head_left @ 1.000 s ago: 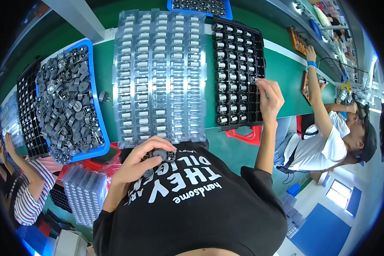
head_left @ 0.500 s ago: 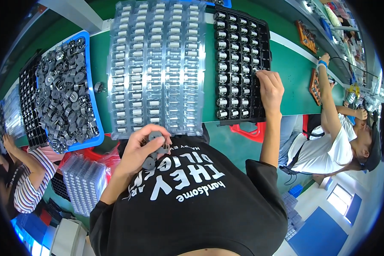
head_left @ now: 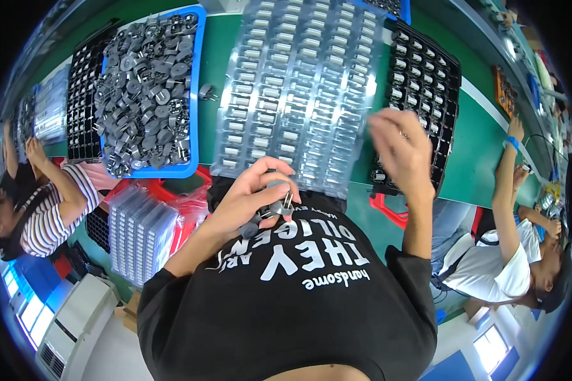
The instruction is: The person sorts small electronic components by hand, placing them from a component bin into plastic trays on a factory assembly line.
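My left hand (head_left: 251, 200) is held close to my chest and is shut on a handful of small dark grey round parts (head_left: 270, 206) with metal pins. It sits at the near edge of a clear plastic blister tray (head_left: 299, 76) with rows of small pockets. Blurred by motion, my right hand (head_left: 400, 152) hovers over the seam between the clear tray and a black compartment tray (head_left: 429, 76) that holds several seated parts. Its fingers are loosely apart and I see nothing in them.
A blue bin (head_left: 194, 108) heaped with the same grey parts stands to the left on the green table (head_left: 483, 152). Another black tray (head_left: 82, 108) lies beyond it. Stacked clear trays (head_left: 136, 232) sit low on the left. Other people work at both sides.
My right hand has left the far side of the black tray and swung left toward the clear tray. My left hand stays at my chest with the parts.
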Demonstrator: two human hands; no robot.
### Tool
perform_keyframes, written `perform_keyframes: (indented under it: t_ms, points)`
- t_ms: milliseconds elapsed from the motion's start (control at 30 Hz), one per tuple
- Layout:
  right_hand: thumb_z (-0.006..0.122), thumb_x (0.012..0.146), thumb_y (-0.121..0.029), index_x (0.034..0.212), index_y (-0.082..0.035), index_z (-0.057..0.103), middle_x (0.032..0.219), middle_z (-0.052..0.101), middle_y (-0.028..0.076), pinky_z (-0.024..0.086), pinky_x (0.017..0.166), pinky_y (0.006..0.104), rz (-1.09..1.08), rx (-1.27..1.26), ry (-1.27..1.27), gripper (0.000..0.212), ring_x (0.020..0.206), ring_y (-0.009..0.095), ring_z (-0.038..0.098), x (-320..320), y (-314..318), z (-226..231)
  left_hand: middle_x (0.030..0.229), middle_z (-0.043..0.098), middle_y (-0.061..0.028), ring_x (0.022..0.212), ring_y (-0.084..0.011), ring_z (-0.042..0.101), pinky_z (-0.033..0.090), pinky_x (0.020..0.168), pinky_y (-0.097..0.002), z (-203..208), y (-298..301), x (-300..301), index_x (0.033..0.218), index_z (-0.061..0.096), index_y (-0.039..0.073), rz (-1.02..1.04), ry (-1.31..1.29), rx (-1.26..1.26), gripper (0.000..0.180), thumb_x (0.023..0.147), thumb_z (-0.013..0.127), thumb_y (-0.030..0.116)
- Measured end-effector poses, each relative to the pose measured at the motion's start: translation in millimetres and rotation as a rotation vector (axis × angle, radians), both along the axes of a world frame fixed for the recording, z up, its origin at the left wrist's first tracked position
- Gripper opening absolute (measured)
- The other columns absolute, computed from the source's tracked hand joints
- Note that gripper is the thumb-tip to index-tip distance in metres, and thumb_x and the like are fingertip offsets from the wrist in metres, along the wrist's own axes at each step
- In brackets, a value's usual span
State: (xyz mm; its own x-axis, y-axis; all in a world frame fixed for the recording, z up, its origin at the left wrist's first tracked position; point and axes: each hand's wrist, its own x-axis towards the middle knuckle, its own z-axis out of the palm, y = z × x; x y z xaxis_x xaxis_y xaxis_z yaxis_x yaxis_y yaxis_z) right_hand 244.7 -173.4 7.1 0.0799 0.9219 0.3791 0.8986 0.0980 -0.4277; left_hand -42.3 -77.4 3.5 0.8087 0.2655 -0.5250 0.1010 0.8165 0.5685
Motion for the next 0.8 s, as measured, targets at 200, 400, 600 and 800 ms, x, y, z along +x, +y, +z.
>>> perform_keyframes:
  t_ms: [200, 400, 600, 800]
  points:
    - [0.075, 0.076, -0.004, 0.098, -0.007, 0.072, 0.096, 0.062, 0.008, 0.052, 0.063, 0.0343, 0.426, -0.160, 0.084, 0.022, 0.078, 0.024, 0.062, -48.9, 60.4, -0.6, 0.108, 0.065, -0.0230, 0.073, -0.0183, 0.067, 0.042, 0.042, -0.0214, 7.2, 9.9, -4.8, 0.125, 0.049, 0.001, 0.008, 0.037, -0.087, 0.029, 0.106, 0.041, 0.020]
    - [0.075, 0.075, -0.006, 0.102, -0.009, 0.071, 0.095, 0.057, 0.006, 0.052, 0.063, 0.0360, 0.507, -0.345, 0.038, 0.028, 0.077, 0.023, 0.060, -54.0, 76.8, 2.6, 0.106, 0.065, -0.0183, 0.075, -0.0152, 0.064, 0.044, 0.052, -0.0219, 9.1, 20.2, -18.1, 0.132, 0.047, 0.001, 0.049, -0.033, -0.005, 0.033, 0.101, 0.051, 0.013]
    - [0.071, 0.076, -0.008, 0.098, -0.008, 0.067, 0.093, 0.056, 0.008, 0.051, 0.062, 0.0363, 0.565, -0.410, -0.059, 0.022, 0.078, 0.024, 0.060, -53.6, 87.8, 8.2, 0.096, 0.065, -0.0101, 0.074, -0.0102, 0.060, 0.042, 0.051, -0.0213, 0.8, 34.9, -13.0, 0.113, 0.052, 0.006, 0.018, -0.054, -0.061, 0.018, 0.105, 0.049, 0.022]
    - [0.065, 0.074, -0.007, 0.099, -0.007, 0.065, 0.093, 0.055, 0.008, 0.053, 0.064, 0.0359, 0.620, -0.382, -0.169, 0.025, 0.083, 0.025, 0.060, -56.3, 90.1, 11.9, 0.092, 0.064, -0.0121, 0.072, -0.0130, 0.061, 0.041, 0.047, -0.0210, -9.6, 38.1, -9.1, 0.107, 0.052, 0.005, 0.012, -0.136, -0.056, 0.021, 0.107, 0.043, 0.024]
